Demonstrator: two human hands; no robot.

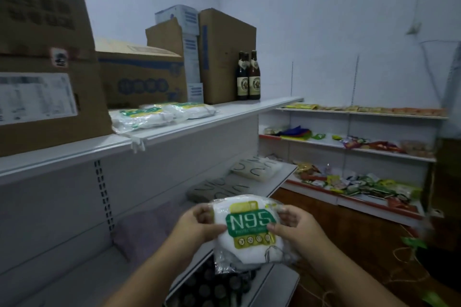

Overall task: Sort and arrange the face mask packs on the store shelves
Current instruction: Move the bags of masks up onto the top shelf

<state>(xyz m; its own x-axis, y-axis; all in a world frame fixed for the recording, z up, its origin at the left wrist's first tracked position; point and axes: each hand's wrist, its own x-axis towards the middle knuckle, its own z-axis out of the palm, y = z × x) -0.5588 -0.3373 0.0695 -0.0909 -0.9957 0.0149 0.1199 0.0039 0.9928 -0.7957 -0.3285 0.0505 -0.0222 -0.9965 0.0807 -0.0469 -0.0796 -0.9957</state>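
- The top shelf has bare room at its right end, past the two brown bottles.
- Big boxes fill the back of that shelf on the left and in the middle.
- Mask packs lie along its front edge, just before the boxes.
- The shelf below holds gray packs, with open air above them.
- The far shelves are full of snack bags.
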